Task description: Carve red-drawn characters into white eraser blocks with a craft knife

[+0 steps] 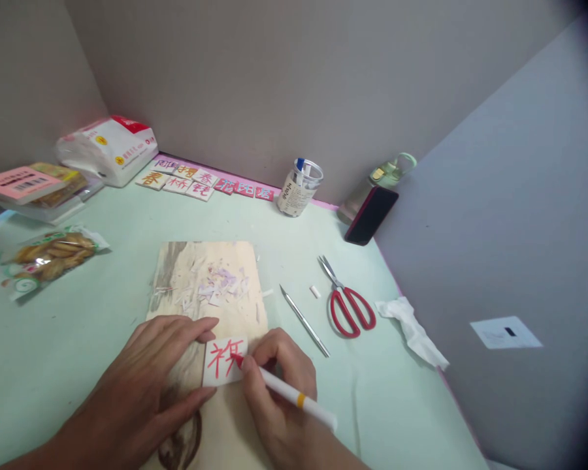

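Observation:
My right hand (279, 391) grips a white marker (294, 395) with a yellow band, its red tip on a small white square tile (225, 373). Red strokes of a written character cover much of that tile. Fingers apart, my left hand (157, 372) frames the tile's left side: the thumb touches near the lower left corner, and the fingertips are by the upper left corner. Beneath both hands lies a wooden board (249, 258), strewn with pale and purple shavings (220, 284).
Right of the board lie a craft knife (304, 320), red-handled scissors (345, 303), a small white piece (315, 292) and a crumpled tissue (414, 333). Lettered tiles (176, 185), a can (298, 189), a phone (371, 215) and a bottle (360, 196) stand behind; a snack bag (53, 258) is left.

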The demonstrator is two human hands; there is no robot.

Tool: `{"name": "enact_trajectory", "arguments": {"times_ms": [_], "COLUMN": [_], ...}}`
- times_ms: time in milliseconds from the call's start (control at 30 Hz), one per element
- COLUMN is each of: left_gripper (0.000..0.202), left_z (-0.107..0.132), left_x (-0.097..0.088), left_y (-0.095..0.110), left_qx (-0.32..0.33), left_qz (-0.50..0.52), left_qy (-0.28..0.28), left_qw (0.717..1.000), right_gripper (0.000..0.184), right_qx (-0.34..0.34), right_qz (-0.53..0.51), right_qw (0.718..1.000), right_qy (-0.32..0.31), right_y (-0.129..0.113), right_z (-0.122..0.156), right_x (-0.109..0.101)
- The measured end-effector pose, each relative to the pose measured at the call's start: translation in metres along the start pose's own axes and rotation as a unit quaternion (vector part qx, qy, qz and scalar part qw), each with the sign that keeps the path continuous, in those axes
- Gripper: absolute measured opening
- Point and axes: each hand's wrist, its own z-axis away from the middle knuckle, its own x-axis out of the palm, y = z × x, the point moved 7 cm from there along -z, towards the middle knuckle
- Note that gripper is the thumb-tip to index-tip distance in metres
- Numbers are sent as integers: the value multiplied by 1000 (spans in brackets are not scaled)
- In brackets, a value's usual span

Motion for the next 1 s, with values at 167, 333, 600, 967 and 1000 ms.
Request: {"name": "enact_trajectory", "arguments": {"times_ms": [167, 333, 600, 967, 1000], "left_gripper": [53, 53, 53, 54, 54], "left_z": [-1, -2, -1, 0, 0], "left_x": [-1, -5, -2, 0, 0], "left_y": [5, 6, 5, 2, 2], "left_qx": [-9, -1, -12, -10, -8], "left_qz": [13, 2, 9, 13, 14], "left_qy": [-3, 20, 12, 2, 5], "left_qw": [1000, 1000, 1000, 1000, 1000], "right_gripper": [24, 25, 24, 24, 24], "right_qx": [6, 0, -6, -8, -6], "right_qz": [11, 16, 4, 8, 5], "right_qw": [1000, 1000, 1000, 1000, 1000], "right_qy": [5, 14, 15, 26, 29], "right_y": [3, 2, 1, 2, 2], "right_z": [2, 3, 2, 3, 4], "right_x": [2, -1, -1, -1, -2]}}
